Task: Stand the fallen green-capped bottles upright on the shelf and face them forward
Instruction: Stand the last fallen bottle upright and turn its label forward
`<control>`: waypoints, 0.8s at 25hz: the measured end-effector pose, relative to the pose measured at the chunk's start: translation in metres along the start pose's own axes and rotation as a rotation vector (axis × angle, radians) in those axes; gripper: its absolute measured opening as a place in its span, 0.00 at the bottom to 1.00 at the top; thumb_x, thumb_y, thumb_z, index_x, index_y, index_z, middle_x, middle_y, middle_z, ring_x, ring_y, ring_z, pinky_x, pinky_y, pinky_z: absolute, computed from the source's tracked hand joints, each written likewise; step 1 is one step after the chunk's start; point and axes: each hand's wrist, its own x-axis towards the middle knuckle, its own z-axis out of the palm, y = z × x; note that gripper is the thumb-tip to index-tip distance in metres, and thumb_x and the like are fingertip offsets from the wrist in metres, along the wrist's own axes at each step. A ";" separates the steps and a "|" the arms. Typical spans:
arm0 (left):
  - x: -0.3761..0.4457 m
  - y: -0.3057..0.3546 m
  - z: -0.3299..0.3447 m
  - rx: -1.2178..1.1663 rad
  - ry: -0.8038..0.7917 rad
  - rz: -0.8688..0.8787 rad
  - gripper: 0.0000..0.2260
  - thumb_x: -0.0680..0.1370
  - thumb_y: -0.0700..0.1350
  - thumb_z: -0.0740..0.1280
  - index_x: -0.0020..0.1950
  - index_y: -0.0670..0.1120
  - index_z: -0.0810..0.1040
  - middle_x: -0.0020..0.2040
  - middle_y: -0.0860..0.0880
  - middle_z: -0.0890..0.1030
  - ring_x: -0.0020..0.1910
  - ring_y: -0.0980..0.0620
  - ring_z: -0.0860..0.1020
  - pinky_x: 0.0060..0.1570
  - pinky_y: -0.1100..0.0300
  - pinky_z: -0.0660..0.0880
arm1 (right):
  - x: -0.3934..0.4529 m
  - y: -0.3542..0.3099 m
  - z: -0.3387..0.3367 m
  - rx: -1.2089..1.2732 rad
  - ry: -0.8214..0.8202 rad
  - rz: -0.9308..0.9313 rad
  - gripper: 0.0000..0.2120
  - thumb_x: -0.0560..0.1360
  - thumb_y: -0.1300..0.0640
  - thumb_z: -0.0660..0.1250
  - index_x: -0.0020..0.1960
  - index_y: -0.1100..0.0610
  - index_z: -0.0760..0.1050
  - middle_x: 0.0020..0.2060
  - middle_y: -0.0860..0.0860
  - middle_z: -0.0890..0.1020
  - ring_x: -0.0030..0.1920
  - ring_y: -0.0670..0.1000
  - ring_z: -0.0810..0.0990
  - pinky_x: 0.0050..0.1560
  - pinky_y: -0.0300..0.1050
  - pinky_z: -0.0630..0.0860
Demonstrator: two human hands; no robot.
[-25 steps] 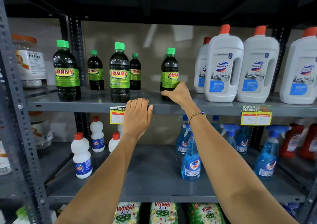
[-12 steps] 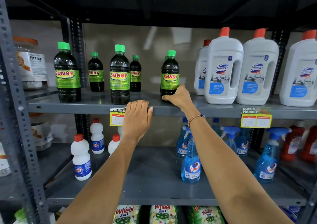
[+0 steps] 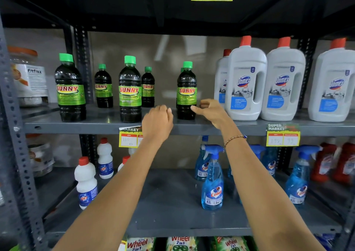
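Note:
Several dark green-capped SUNNY bottles stand upright on the grey middle shelf (image 3: 76, 127), labels facing out. Three are in front: a left bottle (image 3: 70, 89), a middle bottle (image 3: 130, 91) and a right bottle (image 3: 186, 93). Two smaller-looking ones stand behind: a rear-left bottle (image 3: 103, 87) and a rear-middle bottle (image 3: 148, 88). Another green cap peeks out behind the right bottle. My right hand (image 3: 211, 110) hovers just right of the right bottle, fingers loosely curled, holding nothing. My left hand (image 3: 157, 122) is raised at the shelf's front edge with fingers curled, empty.
White Domex jugs (image 3: 245, 83) with red caps fill the shelf's right side. A fitfizz jar (image 3: 28, 77) stands at far left. Price tags (image 3: 282, 135) hang on the shelf edge. Below are blue Colin spray bottles (image 3: 212, 185) and white red-capped bottles (image 3: 86, 181).
My right hand has let go of the right bottle's base and drawn back to its right side. My left hand has lifted off the shelf edge. The bottle's label now faces forward.

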 end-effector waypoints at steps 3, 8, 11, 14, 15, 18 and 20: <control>0.032 0.012 -0.007 -0.247 -0.301 -0.130 0.28 0.79 0.49 0.63 0.75 0.43 0.57 0.66 0.40 0.74 0.63 0.40 0.74 0.55 0.48 0.71 | 0.001 0.000 0.001 0.013 -0.025 -0.024 0.28 0.72 0.63 0.72 0.68 0.67 0.68 0.64 0.61 0.76 0.65 0.55 0.75 0.63 0.43 0.71; 0.051 0.015 0.001 -0.357 -0.564 -0.204 0.28 0.75 0.49 0.70 0.70 0.38 0.66 0.64 0.41 0.76 0.63 0.43 0.74 0.58 0.53 0.71 | 0.005 -0.003 0.006 -0.064 -0.081 -0.038 0.20 0.71 0.64 0.72 0.63 0.63 0.74 0.59 0.59 0.81 0.58 0.54 0.79 0.63 0.47 0.74; 0.050 0.012 0.006 -0.486 -0.496 -0.182 0.15 0.73 0.45 0.73 0.55 0.39 0.79 0.52 0.43 0.83 0.53 0.46 0.80 0.57 0.51 0.75 | 0.005 -0.001 0.008 -0.078 -0.056 -0.055 0.22 0.71 0.63 0.72 0.64 0.62 0.72 0.60 0.58 0.81 0.58 0.53 0.78 0.61 0.46 0.73; 0.048 0.009 0.006 -0.532 -0.451 -0.185 0.13 0.71 0.44 0.74 0.52 0.38 0.80 0.49 0.43 0.84 0.51 0.47 0.81 0.56 0.52 0.75 | 0.005 0.001 0.008 -0.069 -0.054 -0.079 0.22 0.71 0.63 0.73 0.64 0.62 0.73 0.59 0.57 0.81 0.56 0.51 0.78 0.63 0.47 0.73; 0.047 0.008 0.006 -0.541 -0.450 -0.186 0.13 0.71 0.44 0.75 0.52 0.39 0.81 0.48 0.43 0.84 0.50 0.48 0.81 0.56 0.52 0.76 | 0.005 0.002 0.007 -0.065 -0.054 -0.079 0.22 0.71 0.63 0.73 0.63 0.62 0.73 0.59 0.57 0.81 0.56 0.51 0.78 0.63 0.47 0.73; 0.042 0.009 0.001 -0.546 -0.454 -0.165 0.15 0.70 0.45 0.75 0.52 0.39 0.81 0.48 0.43 0.84 0.50 0.48 0.82 0.56 0.51 0.76 | 0.001 0.004 0.002 -0.036 -0.059 -0.082 0.22 0.70 0.63 0.74 0.63 0.61 0.74 0.59 0.57 0.81 0.58 0.51 0.79 0.65 0.49 0.74; 0.035 0.011 -0.008 -0.551 -0.444 -0.143 0.15 0.71 0.46 0.75 0.54 0.40 0.81 0.47 0.44 0.84 0.49 0.50 0.81 0.52 0.56 0.75 | -0.003 0.007 0.001 -0.014 -0.061 -0.090 0.23 0.70 0.62 0.74 0.63 0.61 0.74 0.59 0.57 0.81 0.59 0.52 0.79 0.65 0.51 0.74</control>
